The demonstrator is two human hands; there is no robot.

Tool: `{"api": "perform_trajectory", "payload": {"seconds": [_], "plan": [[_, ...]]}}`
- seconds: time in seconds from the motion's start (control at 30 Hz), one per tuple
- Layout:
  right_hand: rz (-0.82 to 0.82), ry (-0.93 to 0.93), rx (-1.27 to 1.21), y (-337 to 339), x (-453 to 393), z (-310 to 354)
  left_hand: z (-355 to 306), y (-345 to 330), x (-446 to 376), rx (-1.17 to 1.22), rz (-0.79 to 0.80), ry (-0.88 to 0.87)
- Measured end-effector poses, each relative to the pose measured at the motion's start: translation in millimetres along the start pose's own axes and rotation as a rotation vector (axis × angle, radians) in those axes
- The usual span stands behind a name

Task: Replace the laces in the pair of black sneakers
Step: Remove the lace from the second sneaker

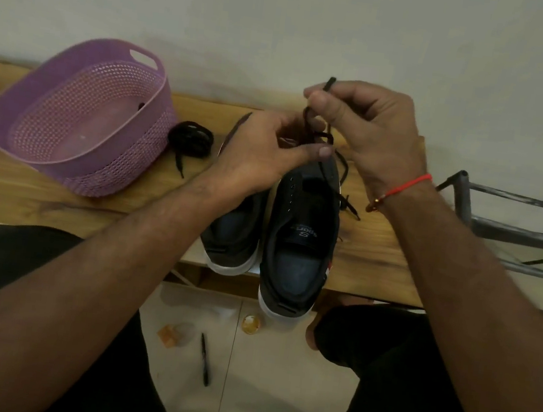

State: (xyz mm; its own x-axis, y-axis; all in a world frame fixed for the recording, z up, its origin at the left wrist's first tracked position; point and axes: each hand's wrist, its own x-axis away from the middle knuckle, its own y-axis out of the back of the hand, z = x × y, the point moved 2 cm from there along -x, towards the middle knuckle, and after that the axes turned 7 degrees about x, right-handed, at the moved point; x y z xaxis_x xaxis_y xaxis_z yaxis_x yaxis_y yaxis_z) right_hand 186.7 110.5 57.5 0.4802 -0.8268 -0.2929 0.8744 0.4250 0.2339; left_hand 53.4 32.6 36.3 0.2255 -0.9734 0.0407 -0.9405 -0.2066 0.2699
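Pinching a black lace [326,90] above the toe, the right hand [369,132] lifts its end; the left hand [263,151] grips the right sneaker [301,230] on the wooden bench [377,254], beside its mate [231,235]

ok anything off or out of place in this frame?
Mostly below the bench: a black marker, a small round jar lid and an orange scrap lie on the floor tiles. The right sneaker also overhangs the wooden bench edge at its heel. The purple basket sits tilted.
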Motion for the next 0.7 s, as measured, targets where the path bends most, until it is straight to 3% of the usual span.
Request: {"api": "perform_trajectory", "payload": {"seconds": [0.13,0.23,0.4,0.47,0.57,0.63,0.7], "plan": [[0.074,0.008,0.190,6.4,-1.8,-7.6,-1.9,6.6,-8.2,-0.007,-0.172,-0.079],[0.139,-0.096,0.331,11.4,-1.3,-19.8,-6.8,22.8,-17.3,0.199,-0.223,-0.114],[0.601,-0.238,0.747,-1.1,8.2,-37.1,-12.9,32.1,-18.0,0.463,-0.233,-0.164],[0.577,-0.264,0.928,2.8,6.5,-43.8,-20.1,38.0,-16.0,0.537,-0.291,-0.237],[0.504,-0.290,0.967,14.5,1.8,-42.9,-27.5,53.4,-14.2,0.653,-0.401,-0.326],[0.437,-0.234,0.898,19.7,-0.5,-38.6,-24.9,57.8,-14.5,0.632,-0.447,-0.265],[0.293,-0.156,0.661,15.7,-0.8,-26.5,-14.8,54.5,-17.9,0.435,-0.421,-0.133]]}}
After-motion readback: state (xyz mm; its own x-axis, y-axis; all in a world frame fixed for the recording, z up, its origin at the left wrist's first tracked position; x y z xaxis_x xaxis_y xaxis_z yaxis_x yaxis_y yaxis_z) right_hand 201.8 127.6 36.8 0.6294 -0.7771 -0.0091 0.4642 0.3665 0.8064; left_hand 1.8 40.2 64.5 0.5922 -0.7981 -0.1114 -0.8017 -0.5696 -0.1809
